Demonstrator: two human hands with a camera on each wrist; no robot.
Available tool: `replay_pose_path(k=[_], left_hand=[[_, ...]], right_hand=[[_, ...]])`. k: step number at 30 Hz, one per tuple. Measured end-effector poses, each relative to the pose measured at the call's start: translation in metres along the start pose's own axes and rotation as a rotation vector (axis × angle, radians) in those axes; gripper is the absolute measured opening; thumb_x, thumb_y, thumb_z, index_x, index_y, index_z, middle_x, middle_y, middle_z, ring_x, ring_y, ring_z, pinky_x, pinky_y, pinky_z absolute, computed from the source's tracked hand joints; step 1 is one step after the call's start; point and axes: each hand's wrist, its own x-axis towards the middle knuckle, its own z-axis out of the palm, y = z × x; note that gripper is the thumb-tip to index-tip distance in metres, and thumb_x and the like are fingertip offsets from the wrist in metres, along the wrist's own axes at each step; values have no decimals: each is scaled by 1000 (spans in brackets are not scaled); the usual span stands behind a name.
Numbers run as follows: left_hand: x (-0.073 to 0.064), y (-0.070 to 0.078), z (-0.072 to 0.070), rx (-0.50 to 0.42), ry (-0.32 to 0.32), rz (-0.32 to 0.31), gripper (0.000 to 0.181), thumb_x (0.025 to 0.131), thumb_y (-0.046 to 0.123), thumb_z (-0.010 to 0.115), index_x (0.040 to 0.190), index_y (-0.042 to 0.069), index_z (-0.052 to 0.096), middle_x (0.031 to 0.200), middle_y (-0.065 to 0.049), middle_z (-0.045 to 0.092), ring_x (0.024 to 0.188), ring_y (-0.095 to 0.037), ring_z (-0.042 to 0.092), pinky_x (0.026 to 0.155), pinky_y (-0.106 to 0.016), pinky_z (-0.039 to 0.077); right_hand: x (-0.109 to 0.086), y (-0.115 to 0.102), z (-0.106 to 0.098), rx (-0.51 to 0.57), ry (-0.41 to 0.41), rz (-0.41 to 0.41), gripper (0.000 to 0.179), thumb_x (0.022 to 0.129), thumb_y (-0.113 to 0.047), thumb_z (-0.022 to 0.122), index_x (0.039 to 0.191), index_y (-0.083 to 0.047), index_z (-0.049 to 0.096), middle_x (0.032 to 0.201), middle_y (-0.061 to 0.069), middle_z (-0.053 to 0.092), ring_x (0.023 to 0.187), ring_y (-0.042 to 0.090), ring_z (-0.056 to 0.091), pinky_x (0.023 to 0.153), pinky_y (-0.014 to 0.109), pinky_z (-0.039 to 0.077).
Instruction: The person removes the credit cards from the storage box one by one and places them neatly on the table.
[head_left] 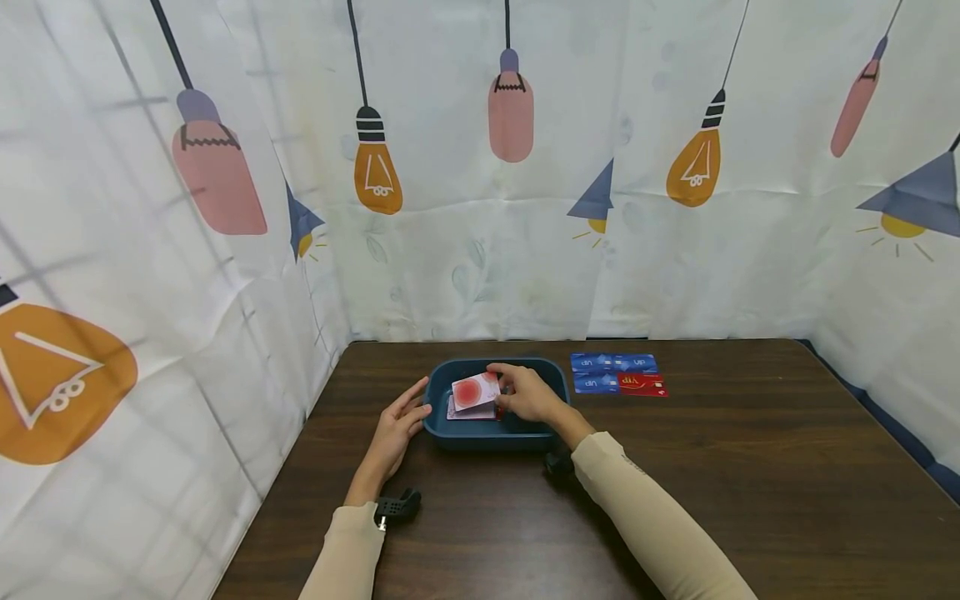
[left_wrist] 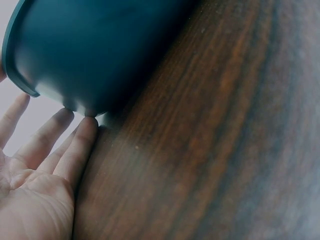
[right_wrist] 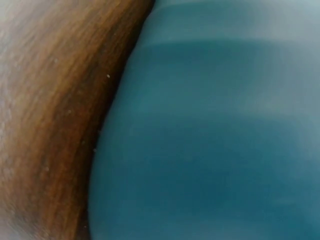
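Observation:
A dark blue plastic bin (head_left: 495,444) stands on the table. In the head view my right hand (head_left: 531,395) reaches over its right side and pinches the right edge of a pale pink card with a red circle (head_left: 468,392). Another pale card (head_left: 471,413) lies beneath that one in the bin, partly covered. My left hand (head_left: 393,433) is at the bin's left end; in the left wrist view its extended fingertips touch the bin's outer wall (left_wrist: 95,55). Only the bin's side (right_wrist: 210,130) and some tabletop appear in the right wrist view, with the right hand out of sight.
Right of the bin, several blue cards (head_left: 615,363) and a red VIP card (head_left: 642,384) lie edge to edge on the brown wooden table (head_left: 750,467). A white curtain (head_left: 480,275) printed with lamps hangs behind the table and along both sides.

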Motion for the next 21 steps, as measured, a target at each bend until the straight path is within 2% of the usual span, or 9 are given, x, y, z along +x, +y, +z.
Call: replay_pose_path(k=[5, 15, 21], left_hand=[[1, 0, 0, 1, -1, -4, 54, 104, 15, 59, 155, 21, 46, 159, -15, 44, 144, -34, 46, 107, -33, 50], [0, 0, 1, 1, -4, -7, 55, 103, 17, 61, 156, 21, 45, 158, -16, 45, 142, -35, 47, 103, -27, 52], [-1, 1, 1, 7, -16, 1, 56, 104, 18, 60, 157, 20, 43, 158, -18, 44, 142, -36, 47, 108, -33, 50]], right_hand=[[-1, 1, 0, 27, 6, -12, 59, 96, -9, 70, 152, -11, 49, 103, 6, 68, 70, 16, 57, 62, 26, 54], [-2, 0, 1, 71, 29, -30, 60, 96, -9, 70, 152, -13, 50, 106, 7, 72, 76, 15, 64, 65, 26, 56], [-2, -4, -4, 96, 79, -95, 60, 97, -8, 69, 153, -11, 49, 107, 8, 72, 74, 16, 61, 59, 26, 51]])
